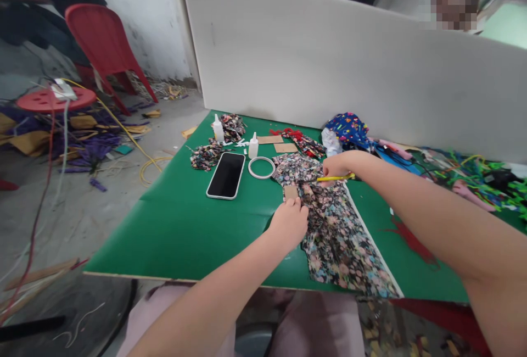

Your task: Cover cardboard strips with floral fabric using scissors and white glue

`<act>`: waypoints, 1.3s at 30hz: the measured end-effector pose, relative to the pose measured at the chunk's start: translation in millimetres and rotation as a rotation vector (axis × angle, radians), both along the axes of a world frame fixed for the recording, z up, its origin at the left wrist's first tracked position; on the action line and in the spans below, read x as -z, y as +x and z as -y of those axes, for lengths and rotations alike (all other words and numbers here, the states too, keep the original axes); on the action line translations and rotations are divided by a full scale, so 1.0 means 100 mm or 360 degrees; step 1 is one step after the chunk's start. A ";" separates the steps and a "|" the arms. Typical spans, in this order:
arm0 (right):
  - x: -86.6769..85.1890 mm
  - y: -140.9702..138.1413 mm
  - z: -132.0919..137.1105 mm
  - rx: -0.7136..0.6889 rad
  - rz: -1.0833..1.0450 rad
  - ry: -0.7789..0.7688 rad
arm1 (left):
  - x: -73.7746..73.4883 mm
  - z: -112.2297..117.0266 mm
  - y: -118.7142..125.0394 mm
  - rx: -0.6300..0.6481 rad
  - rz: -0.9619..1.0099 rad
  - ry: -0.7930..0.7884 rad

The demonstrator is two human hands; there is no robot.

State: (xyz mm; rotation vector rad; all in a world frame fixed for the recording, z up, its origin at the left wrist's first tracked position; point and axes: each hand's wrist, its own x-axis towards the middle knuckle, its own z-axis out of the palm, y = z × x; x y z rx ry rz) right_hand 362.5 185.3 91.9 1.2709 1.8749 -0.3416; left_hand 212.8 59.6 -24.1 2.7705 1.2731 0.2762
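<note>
Dark floral fabric with a white edge strip lies across the table, its lower end at the front edge. My left hand presses its fingertips onto a small piece of brown cardboard on the fabric's left side. Closed around a slim yellow tool, my right hand is over the upper part of the fabric; the tool's exact kind is unclear. A white ring and a phone lie left of the fabric.
Two white squeeze bottles stand near gathered floral pieces. A blue patterned cloth and tangled green strips lie at the right. A pale board closes off the back. A red chair stands at left, people beyond.
</note>
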 end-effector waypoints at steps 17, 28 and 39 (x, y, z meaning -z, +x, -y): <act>0.14 0.13 0.17 0.0153 -0.0025 0.0024 | 0.01 -0.01 -0.01 0.0024 0.0010 0.0061; 0.30 0.24 0.14 0.0109 -0.0123 -0.0037 | 0.01 0.00 -0.01 0.0027 0.0018 0.0094; 0.30 0.33 0.14 0.0229 -0.0235 -0.0193 | 0.03 -0.01 0.00 0.0012 0.0016 0.0085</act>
